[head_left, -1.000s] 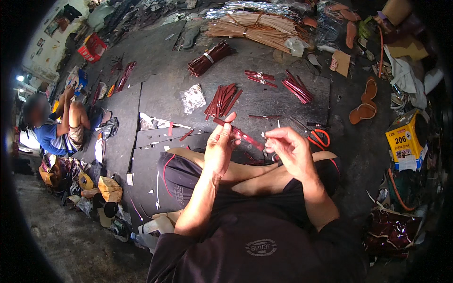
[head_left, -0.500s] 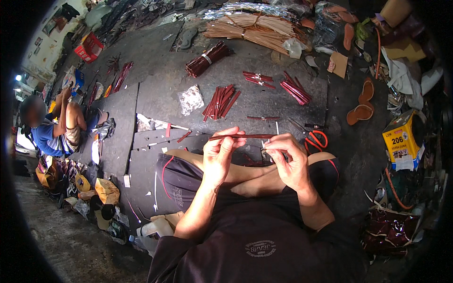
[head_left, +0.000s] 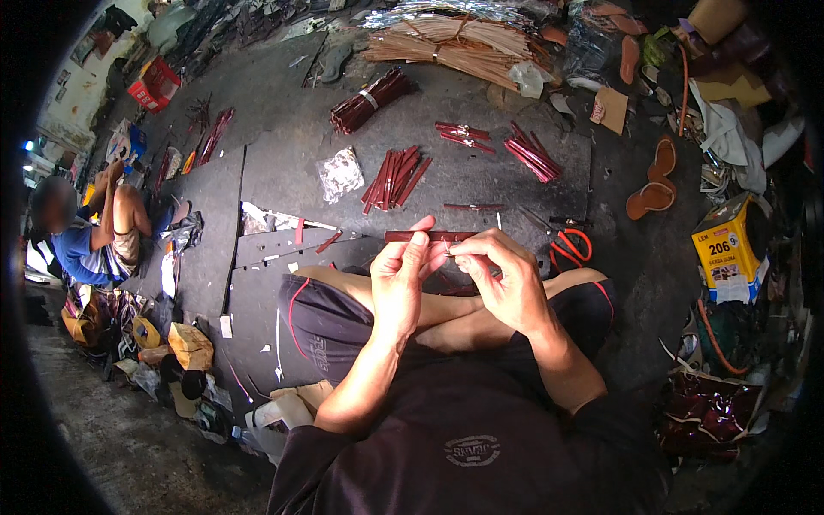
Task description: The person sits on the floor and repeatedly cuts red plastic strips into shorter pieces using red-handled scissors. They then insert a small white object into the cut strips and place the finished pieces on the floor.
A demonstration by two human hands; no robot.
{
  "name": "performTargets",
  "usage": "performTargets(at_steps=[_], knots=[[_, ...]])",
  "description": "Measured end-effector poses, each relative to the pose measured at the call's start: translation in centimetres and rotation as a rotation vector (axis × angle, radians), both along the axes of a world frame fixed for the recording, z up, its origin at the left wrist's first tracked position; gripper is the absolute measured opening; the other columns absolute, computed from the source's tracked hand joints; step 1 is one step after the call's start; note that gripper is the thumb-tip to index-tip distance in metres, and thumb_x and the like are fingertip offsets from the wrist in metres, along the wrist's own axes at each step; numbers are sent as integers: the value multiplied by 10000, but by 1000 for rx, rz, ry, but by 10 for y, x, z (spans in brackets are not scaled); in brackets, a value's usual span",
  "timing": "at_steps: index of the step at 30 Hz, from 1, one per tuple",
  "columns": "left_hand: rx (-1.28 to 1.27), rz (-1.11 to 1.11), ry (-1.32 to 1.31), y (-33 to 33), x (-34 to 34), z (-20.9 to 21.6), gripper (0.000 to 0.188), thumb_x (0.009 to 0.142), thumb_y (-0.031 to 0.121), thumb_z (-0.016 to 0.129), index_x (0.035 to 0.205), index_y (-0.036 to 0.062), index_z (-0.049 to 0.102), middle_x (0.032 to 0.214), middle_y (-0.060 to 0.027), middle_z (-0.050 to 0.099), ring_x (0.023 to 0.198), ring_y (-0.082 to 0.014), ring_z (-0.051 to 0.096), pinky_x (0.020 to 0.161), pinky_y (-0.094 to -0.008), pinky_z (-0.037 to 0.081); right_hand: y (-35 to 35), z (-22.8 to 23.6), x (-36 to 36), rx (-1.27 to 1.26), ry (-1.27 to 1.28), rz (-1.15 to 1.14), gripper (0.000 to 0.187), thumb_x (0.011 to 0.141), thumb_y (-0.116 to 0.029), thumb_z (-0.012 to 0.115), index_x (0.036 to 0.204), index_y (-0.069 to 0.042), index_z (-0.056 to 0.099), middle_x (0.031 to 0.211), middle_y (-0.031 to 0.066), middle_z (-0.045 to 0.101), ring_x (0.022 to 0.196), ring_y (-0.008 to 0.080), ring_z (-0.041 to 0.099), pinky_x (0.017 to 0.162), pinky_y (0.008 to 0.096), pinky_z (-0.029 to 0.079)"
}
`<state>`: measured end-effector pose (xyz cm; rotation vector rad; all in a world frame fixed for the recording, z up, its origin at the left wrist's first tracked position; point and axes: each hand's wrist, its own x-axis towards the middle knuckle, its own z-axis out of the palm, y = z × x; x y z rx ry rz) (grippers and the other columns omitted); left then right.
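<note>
A flat, glossy dark red strip [head_left: 443, 236] lies level above my crossed legs. The thumb and fingers of my left hand [head_left: 397, 279] pinch it toward its left end. My right hand [head_left: 508, 287] has its fingers pinched together just below the strip's right part, at a small pale piece too fine to make out. Ahead of my hands, one more red strip [head_left: 475, 207] rests on the floor, with a loose pile of red strips [head_left: 395, 178] beyond it. Scissors with orange handles [head_left: 573, 249] lie by my right knee.
Farther off are a tied red bundle [head_left: 369, 101], smaller red bunches [head_left: 534, 154], a clear bag of small parts [head_left: 341, 174] and tan strips [head_left: 446, 53]. Sandals [head_left: 654, 189] and a yellow box [head_left: 728, 249] stand right. Another person [head_left: 94, 232] sits at the left.
My right hand has moved left, closer to my left hand. The strip has turned so its broad face shows, and its right end has come out of my right fingers' cover.
</note>
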<state>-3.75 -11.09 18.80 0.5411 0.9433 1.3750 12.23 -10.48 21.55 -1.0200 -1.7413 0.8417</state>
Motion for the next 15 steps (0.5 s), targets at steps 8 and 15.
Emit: performTargets(at_steps=[8,15], knots=[[69,-24,65,-1,-2,-5,183,962,176,595,939,5,655,1299,-166,569,898,-162,664,802,-302,565,3,-5,2,-31,0,13,130,875,-4,638,1001,-37,641,879,98,631,776,211,641,662,327,497],[269,-26,313,-5,-3,-1,248,960,113,594,1165,-18,642,1158,-121,663,928,-135,646,843,-272,528,1,-5,0,-237,193,52,111,895,-10,626,1006,-13,627,900,90,640,802,170,651,697,297,527]])
